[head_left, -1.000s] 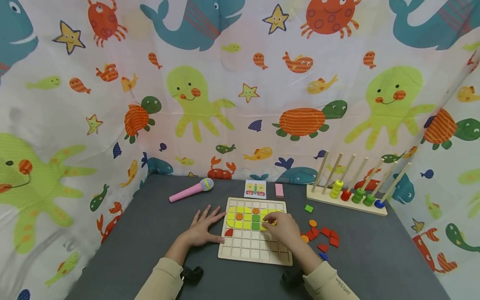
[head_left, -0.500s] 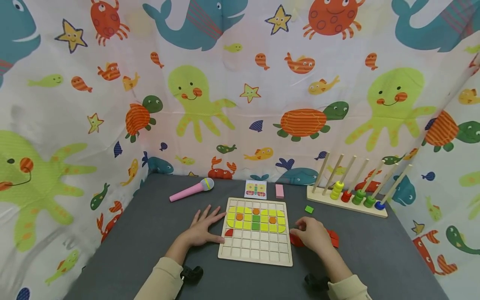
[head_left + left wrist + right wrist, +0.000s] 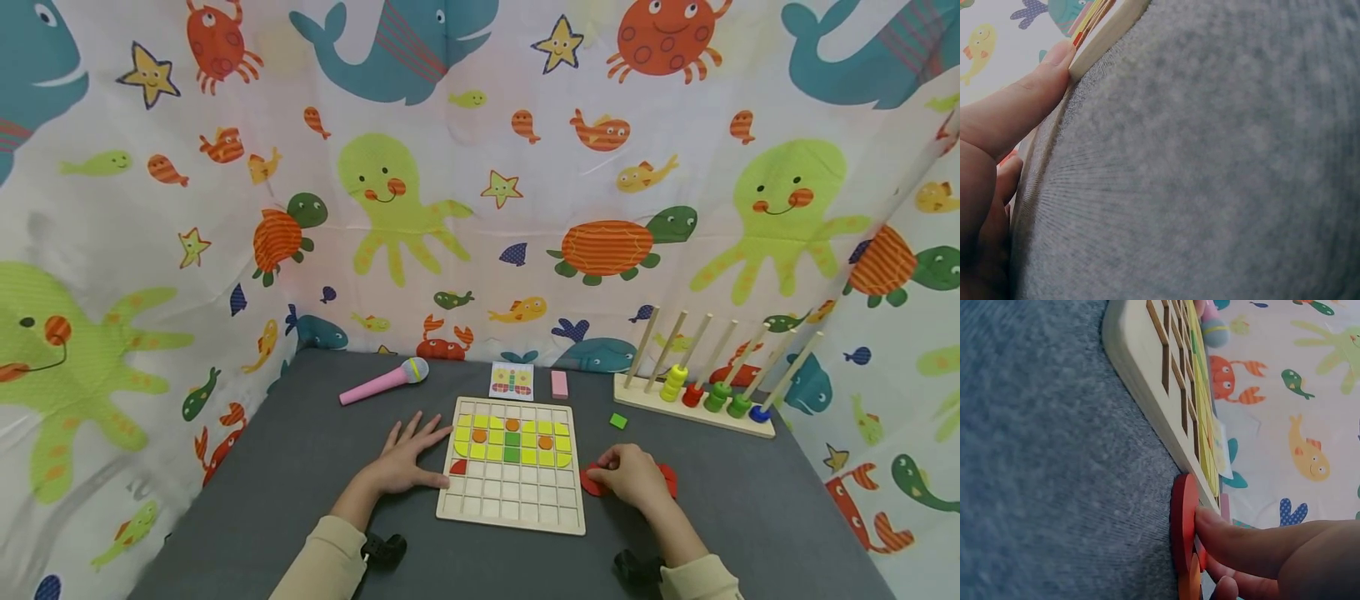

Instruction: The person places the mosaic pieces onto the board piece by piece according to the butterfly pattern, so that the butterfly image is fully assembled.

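A wooden grid board (image 3: 510, 523) lies on the dark table, its upper rows filled with yellow, green and orange tiles. One red rounded tile (image 3: 458, 467) sits below them at the left. My left hand (image 3: 405, 464) rests with spread fingers beside the board, the thumb touching its left edge. To the right of the board, my right hand (image 3: 632, 477) has thumb and index finger close together over a red rounded tile (image 3: 591, 482). In the right wrist view the thumb tip is against this red tile (image 3: 1180, 531); I cannot tell whether the fingers pinch it.
Other red tiles (image 3: 670, 477) lie partly behind my right hand, and an orange tile (image 3: 1190, 581) shows under it. Beyond are a green tile (image 3: 618, 421), a pattern card (image 3: 512, 380), a pink block (image 3: 559, 384), a toy microphone (image 3: 384, 382) and a peg stand (image 3: 693, 406).
My right hand has moved from the board's tiled rows to the loose red tiles at its right, leaving an orange tile in the grid. My left hand has stayed put.
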`<state>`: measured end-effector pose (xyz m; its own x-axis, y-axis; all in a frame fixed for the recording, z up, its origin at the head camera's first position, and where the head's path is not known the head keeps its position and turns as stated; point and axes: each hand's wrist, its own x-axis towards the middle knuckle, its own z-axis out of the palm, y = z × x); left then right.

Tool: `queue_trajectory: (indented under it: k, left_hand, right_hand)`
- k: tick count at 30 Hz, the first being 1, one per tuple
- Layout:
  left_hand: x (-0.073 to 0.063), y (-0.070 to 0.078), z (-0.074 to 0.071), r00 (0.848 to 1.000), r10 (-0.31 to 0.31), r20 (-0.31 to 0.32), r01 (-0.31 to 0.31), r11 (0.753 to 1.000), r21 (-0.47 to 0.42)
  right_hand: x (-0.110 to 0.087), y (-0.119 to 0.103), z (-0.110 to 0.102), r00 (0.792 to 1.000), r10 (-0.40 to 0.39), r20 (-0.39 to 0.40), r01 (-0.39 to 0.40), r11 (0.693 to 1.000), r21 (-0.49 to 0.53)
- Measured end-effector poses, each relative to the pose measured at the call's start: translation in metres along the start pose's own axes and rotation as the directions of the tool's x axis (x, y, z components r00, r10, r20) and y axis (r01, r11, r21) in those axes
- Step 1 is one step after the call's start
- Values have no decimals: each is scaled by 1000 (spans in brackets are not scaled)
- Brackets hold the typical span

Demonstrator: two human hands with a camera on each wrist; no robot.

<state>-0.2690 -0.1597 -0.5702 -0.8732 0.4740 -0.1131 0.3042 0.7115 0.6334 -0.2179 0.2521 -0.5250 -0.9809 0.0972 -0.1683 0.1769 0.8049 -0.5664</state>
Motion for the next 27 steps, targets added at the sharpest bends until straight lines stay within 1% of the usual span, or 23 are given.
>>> queue_trajectory:
  k: [5, 10, 14, 17, 21, 24, 27]
  left_hand:
    - [1, 1, 0, 1000, -3, 1, 3, 1000, -1]
    - [1, -2, 3, 1000, -9, 6, 9, 1000, 3]
    - [1, -3, 4, 1000, -12, 5, 12, 1000, -2]
    - [1, -2, 3, 1000, -12, 3, 12, 1000, 1]
    - [2, 0, 2, 1000, -15, 3, 15, 1000, -3]
    - [1, 0, 1, 1000, -21, 11, 21, 1000, -9]
    - [1, 0, 0, 1000, -22, 12, 22, 1000, -6]
  right_hand:
    - [3, 0, 0, 1000, -5, -9, 6, 998, 57]
    - [3, -10, -1, 997, -54, -54, 60, 991, 122]
    - [3, -27, 2, 994, -85, -68, 95, 982, 163]
    - [2, -44, 8, 991, -123, -54, 131, 970, 204]
    - [0, -65, 21, 985, -171, -27, 172, 946, 273]
    - [0, -78, 34, 982, -186, -10, 180, 929, 323]
    - [-1, -91, 45, 976, -220, -3, 206, 909, 361]
